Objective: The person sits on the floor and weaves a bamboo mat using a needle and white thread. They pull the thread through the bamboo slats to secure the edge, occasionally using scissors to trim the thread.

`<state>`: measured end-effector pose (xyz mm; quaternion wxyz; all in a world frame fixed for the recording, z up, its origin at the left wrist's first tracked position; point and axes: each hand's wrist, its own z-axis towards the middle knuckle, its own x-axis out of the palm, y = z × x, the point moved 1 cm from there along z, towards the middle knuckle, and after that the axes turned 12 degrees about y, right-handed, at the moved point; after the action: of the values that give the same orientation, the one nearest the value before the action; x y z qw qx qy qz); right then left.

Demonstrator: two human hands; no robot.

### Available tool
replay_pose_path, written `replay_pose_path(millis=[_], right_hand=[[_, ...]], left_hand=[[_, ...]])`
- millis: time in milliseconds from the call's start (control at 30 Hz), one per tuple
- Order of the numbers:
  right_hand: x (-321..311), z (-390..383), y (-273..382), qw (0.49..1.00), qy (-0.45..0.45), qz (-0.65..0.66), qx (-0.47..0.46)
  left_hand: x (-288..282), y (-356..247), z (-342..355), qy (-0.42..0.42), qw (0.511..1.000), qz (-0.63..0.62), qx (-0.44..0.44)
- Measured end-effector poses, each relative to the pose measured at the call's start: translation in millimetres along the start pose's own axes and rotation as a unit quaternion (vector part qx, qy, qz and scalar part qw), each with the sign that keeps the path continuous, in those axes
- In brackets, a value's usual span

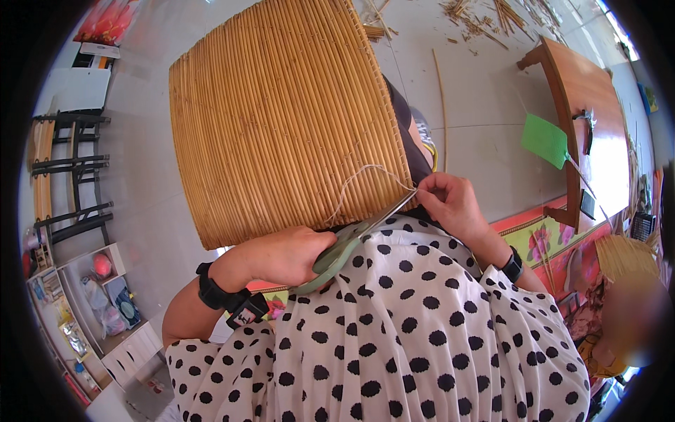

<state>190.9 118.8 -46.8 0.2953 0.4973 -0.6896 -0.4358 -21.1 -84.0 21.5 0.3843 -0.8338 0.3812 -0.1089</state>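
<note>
Over the dark-clad legs point(402, 112), the rectangular golden reed mat point(281, 126) looks largely bound, but loose white thread point(373, 166) remains at its near-right corner, seemingly pinched by the right hand point(453, 204) while the left hand point(285, 254) grips green-handled metal scissors point(346, 246).

Mat point(281, 126) golden tan, striped; scissors point(337, 260) green-handled; thread point(369, 166) white; shirt point(422, 337) white – black polka dots; fly swatter point(544, 141) bright green.

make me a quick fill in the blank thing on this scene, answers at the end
The left hand holds scissors with ____ handles.
The thread crossing the mat toward the right hand is ____.
The white clothing has ____ dots.
The wooden table stands to the mat's ____.

Missing words: green; white; black; right.
</note>
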Motion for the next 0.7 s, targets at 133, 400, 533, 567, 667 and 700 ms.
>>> replay_pose_path(millis=[133, 400, 533, 567, 667, 700], right_hand=[[0.3, -1.9, -1.6, 1.0, -0.013, -0.007, 0.006], [3.9, -7.4, 4.9, 0.999, -0.042, -0.007, 0.002], [5.0, -8.6, 5.8, 0.999, -0.052, -0.007, -0.003], [5.0, -8.4, 5.1, 0.999, -0.054, -0.005, -0.004], [4.3, -6.5, 0.7, 0.998, -0.058, -0.014, -0.008], [4.3, -6.2, 0.4, 0.998, -0.06, -0.012, -0.014]], left_hand=[[0.4, -2.5, 3.5, -0.002, 1.0, 0.002, -0.001], [0.4, -10.5, 6.2, -0.003, 1.0, -0.026, 0.005], [1.2, -9.2, 9.3, -0.006, 1.0, -0.021, 0.013], [1.8, -6.7, 11.0, -0.008, 1.0, -0.019, 0.016], [2.6, -2.8, 13.7, -0.007, 0.999, -0.025, 0.019], [2.0, -2.4, 14.7, -0.005, 0.999, -0.028, 0.019]])
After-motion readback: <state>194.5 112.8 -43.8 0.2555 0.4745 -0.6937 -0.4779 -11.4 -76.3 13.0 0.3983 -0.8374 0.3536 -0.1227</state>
